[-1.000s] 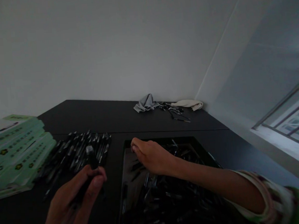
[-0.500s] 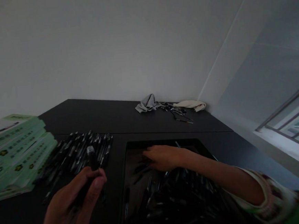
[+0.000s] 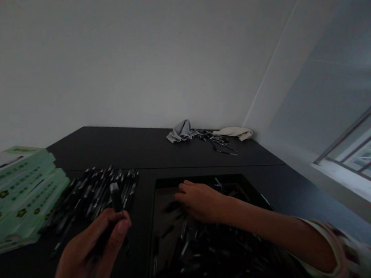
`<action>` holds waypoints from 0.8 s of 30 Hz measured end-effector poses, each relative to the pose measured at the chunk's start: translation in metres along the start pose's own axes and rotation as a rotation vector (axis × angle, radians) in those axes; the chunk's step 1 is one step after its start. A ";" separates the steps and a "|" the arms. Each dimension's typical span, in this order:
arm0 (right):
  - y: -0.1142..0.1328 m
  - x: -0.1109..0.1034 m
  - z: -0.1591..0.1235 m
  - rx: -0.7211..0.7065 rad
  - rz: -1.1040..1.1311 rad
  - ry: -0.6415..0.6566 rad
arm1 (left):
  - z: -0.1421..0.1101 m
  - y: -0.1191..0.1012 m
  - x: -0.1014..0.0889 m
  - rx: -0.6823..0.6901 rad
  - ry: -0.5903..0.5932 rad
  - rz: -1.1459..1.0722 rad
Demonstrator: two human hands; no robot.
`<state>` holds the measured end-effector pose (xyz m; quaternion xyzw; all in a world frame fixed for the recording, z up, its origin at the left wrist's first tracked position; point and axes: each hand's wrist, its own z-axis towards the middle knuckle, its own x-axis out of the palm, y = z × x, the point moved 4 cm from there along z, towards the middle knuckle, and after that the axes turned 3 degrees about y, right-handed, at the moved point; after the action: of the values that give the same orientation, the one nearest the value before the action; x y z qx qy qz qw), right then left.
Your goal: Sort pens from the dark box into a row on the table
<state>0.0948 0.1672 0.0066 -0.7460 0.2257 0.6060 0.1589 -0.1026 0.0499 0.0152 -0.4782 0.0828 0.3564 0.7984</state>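
Left hand (image 3: 85, 248) is gripping a pen (image 3: 116, 197) beside the tray (image 3: 166, 196); right hand (image 3: 203, 202), grip unclear, should be picking gently inside.

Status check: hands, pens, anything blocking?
Left hand closed on a black pen, pale end up. Right hand at the tray, grip unclear. Loose pens in tray, partly hidden by right forearm.
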 end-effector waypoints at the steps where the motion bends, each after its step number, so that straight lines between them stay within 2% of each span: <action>1: 0.004 0.002 0.001 -0.029 0.009 0.007 | 0.000 0.001 0.001 0.010 0.019 -0.002; 4: 0.010 0.013 0.007 -0.076 0.041 0.047 | 0.000 0.001 0.003 0.042 0.063 0.039; 8: 0.008 0.020 0.017 -0.090 0.089 0.077 | 0.004 -0.009 0.008 0.152 0.082 0.063; 11: 0.004 0.010 0.018 -0.136 0.158 0.057 | 0.007 -0.016 0.012 0.194 0.128 0.068; 14: 0.004 -0.016 0.006 -0.181 0.254 -0.014 | 0.007 -0.022 0.013 0.268 0.140 0.078; 17: 0.009 -0.052 -0.019 -0.156 0.429 -0.152 | 0.005 -0.032 0.012 0.409 0.142 0.073; 20: 0.019 -0.087 -0.049 -0.128 0.913 -0.451 | 0.002 -0.043 0.014 0.540 0.196 0.064; 22: 0.031 -0.102 -0.066 -0.174 1.171 -0.617 | 0.000 -0.048 0.016 0.588 0.241 0.046; 24: 0.045 -0.108 -0.077 -0.225 1.318 -0.699 | -0.002 -0.051 0.017 0.616 0.273 0.037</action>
<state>0.1177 0.1058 0.1303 -0.2328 0.4983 0.7965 -0.2513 -0.0569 0.0421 0.0423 -0.2560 0.3014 0.2616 0.8804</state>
